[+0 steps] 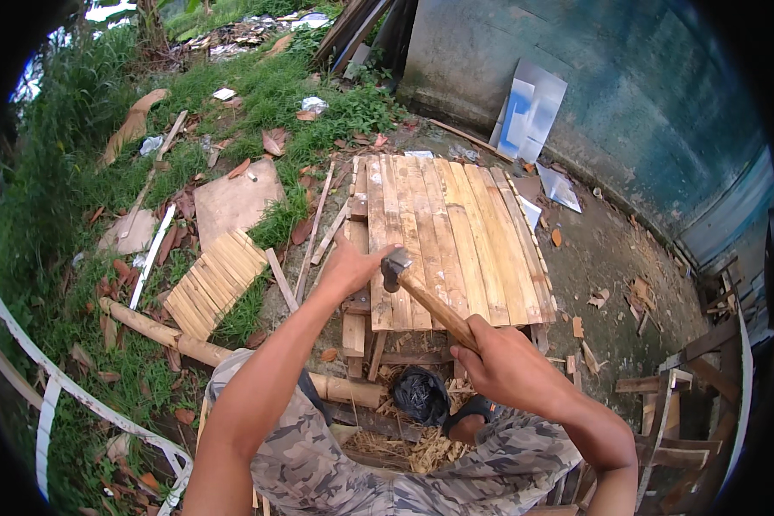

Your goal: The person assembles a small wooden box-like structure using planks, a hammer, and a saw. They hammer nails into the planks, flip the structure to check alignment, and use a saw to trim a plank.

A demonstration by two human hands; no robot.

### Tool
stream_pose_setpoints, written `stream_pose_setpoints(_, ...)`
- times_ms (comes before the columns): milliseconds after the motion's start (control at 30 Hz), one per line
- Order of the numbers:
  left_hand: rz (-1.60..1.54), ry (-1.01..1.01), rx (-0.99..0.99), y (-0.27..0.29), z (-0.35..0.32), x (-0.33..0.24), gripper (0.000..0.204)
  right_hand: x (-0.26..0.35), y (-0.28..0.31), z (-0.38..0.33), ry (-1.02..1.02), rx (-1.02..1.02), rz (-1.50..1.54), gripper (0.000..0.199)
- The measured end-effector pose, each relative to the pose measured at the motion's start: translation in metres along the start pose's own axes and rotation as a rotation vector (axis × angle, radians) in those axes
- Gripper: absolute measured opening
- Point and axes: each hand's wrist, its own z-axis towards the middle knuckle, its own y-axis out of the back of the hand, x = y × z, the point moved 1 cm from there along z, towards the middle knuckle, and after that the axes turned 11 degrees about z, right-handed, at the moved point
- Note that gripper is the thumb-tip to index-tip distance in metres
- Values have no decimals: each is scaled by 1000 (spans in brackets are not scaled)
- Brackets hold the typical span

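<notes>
L hand (353, 268) by slats (451, 225), R (506, 359) w/ hammer (433, 301); nail-like bits (420, 399) in blk bag (407, 379).

The large slat panel (469, 249) lies on the bench (354, 331). Left of it, the small slat panel (215, 284) lies beyond the bamboo pole (138, 323). The bag (420, 396) sits before the bench; the wall (619, 112) stands behind, rightward.

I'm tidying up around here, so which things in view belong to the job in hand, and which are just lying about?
In the job:
Hammer, gripped in the right hand
Slatted wooden panel, left hand at its edge
Black bag, probably

Apparently just lying about:
Flat brown board
Blue-and-white sheet
Dry leaves
</notes>
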Motion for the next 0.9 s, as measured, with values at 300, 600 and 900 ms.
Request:
stream_pose_setpoints(300,-40,-22,-3,4,-2,-3,150,-2,-16,1,79,-41,-5,23)
stream_pose_setpoints(600,-43,-5,22,1,0,0,148,-13,-26,-2,128,-198,230,25)
stream_pose_setpoints(900,-93,-10,20,0,1,-1,146,-31,-29,-10,102,-141,289,27)
